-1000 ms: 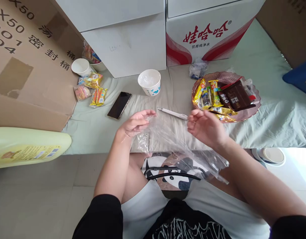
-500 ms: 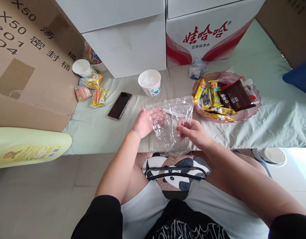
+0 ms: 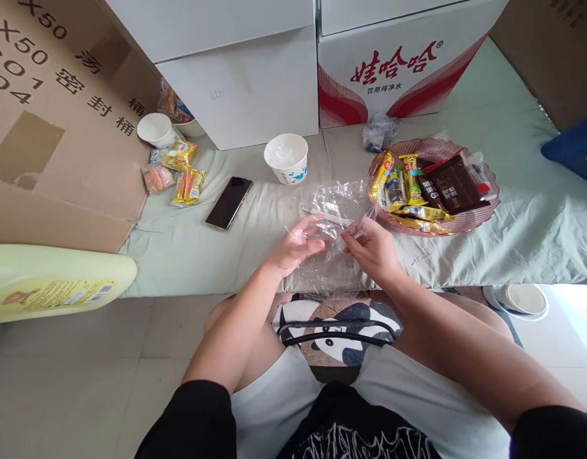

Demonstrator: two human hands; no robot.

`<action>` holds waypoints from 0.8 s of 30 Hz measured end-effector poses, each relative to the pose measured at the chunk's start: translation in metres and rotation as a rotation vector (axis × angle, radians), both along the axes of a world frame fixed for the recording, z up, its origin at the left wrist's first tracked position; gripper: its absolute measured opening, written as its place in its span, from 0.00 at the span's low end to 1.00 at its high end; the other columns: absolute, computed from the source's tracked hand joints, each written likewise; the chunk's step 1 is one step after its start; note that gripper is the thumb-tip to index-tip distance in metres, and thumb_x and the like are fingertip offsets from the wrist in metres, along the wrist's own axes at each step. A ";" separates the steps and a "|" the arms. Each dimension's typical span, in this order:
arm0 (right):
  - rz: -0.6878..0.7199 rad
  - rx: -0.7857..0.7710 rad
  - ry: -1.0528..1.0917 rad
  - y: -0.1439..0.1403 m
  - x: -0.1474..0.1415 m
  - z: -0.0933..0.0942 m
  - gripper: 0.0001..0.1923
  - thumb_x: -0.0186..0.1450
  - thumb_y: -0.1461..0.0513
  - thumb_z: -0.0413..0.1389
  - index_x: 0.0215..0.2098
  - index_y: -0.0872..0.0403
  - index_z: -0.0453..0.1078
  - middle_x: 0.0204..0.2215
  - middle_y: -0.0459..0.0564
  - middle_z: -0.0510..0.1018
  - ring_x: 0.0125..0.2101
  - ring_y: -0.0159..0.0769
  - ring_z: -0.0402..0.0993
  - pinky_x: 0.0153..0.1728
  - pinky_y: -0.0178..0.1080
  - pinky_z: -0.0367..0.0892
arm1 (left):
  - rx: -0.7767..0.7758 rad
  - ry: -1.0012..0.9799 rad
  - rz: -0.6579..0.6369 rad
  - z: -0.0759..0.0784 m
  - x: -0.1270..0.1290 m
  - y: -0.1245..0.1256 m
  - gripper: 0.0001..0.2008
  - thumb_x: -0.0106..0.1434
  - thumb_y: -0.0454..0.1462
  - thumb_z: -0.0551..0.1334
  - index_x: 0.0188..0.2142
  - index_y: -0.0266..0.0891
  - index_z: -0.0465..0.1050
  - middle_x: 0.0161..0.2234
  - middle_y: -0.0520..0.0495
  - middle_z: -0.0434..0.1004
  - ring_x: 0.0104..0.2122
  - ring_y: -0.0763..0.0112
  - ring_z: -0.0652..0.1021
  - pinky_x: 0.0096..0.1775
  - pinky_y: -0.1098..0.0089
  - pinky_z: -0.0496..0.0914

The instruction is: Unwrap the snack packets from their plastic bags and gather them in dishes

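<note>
Both hands' fingers (image 3: 317, 231) pinched on clear plastic bag (image 3: 338, 204), snack bowl (image 3: 484, 213) just beside.

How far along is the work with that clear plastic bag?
Done: nothing shows inside the clear crinkled plastic bag. In hand: left hand and right hand both pinch it above the cloth. Left: wrapped snacks sit in the pink dish.

A bed (image 3: 513, 217) under a pale green sheet carries a phone (image 3: 229, 202), a paper cup (image 3: 286, 158), loose snack packets (image 3: 178, 171), a snack-filled dish (image 3: 484, 217) and cartons (image 3: 236, 70).
</note>
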State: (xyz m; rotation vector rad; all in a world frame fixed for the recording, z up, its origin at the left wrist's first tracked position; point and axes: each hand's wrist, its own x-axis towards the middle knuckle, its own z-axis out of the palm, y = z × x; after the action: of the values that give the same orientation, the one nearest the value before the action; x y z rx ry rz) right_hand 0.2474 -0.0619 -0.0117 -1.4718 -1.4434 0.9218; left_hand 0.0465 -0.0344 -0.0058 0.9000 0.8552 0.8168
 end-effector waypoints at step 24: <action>0.250 -0.382 0.699 -0.001 0.010 0.009 0.32 0.54 0.46 0.70 0.51 0.48 0.69 0.33 0.46 0.79 0.33 0.39 0.76 0.38 0.44 0.73 | -0.005 0.015 0.209 0.017 -0.025 0.010 0.08 0.48 0.30 0.70 0.19 0.34 0.73 0.44 0.45 0.81 0.37 0.67 0.84 0.44 0.66 0.78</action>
State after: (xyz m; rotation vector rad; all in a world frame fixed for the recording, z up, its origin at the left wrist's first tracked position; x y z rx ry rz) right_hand 0.2570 -0.0628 -0.0026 -1.0534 -0.9622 1.7351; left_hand 0.0214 -0.0248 0.0111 0.8220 0.9750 0.9896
